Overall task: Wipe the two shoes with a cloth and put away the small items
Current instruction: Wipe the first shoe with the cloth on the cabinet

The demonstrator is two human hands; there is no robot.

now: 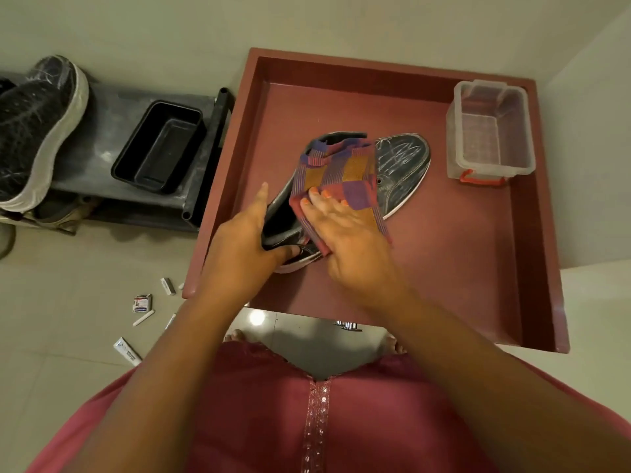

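The red table (478, 268), with its raised rim, spreads out under both your hands and beyond them. To the left of your left hand stands a dark rack (102, 138); on it, well away from your hands, the second shoe (34, 131) lies with its pale sole edge showing, and a black tray (160, 146) sits between that shoe and the table.

Directly in front of your hands the dark shoe (399, 165) rests on the table, toe pointing up and to the right, scribbled with white marks. Your left hand (239, 240) grips its heel end, fingers curled into the opening and thumb stretched along the outer side. Your right hand (345, 233) presses the checked cloth (338, 165) against the shoe's side, the fingers (321, 199) fairly straight on top of the fabric; whether the thumb pinches the cloth underneath I cannot tell. The cloth drapes over the middle of the shoe and covers its opening.

Beyond and to the right of your right hand, well apart, a clear plastic box (491, 131) with a red handle stands near the table's far corner.

On the floor (68, 302) below and left of your left hand lie the small items: a little printed box (141, 302), a white stick (143, 318), a small tube (127, 351) and another small piece (168, 286) just beside the table's edge.
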